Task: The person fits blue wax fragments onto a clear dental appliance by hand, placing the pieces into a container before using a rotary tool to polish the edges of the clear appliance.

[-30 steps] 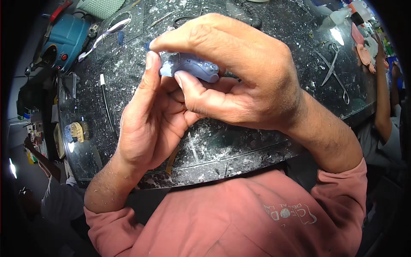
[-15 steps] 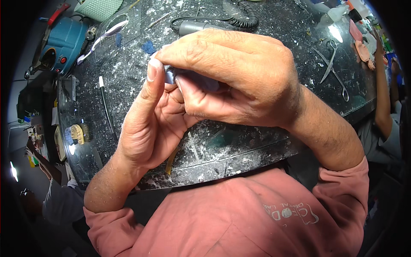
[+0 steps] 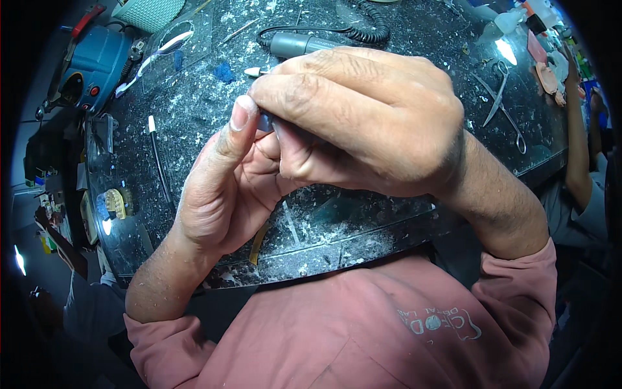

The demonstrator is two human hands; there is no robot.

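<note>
Blue piece (image 3: 265, 122) was mostly hidden.
Right hand (image 3: 369, 120) pinched it; grip of the left hand (image 3: 220, 191) could not be determined. Scissors (image 3: 498, 104) lay on the desk (image 3: 201, 97).

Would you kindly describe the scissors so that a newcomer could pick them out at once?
On the dark, dusty table, look right of the right hand. There lie the scissors, blades spread. Their slim, silvery metal and ring handles set them apart from the pinkish pieces farther right.
</note>
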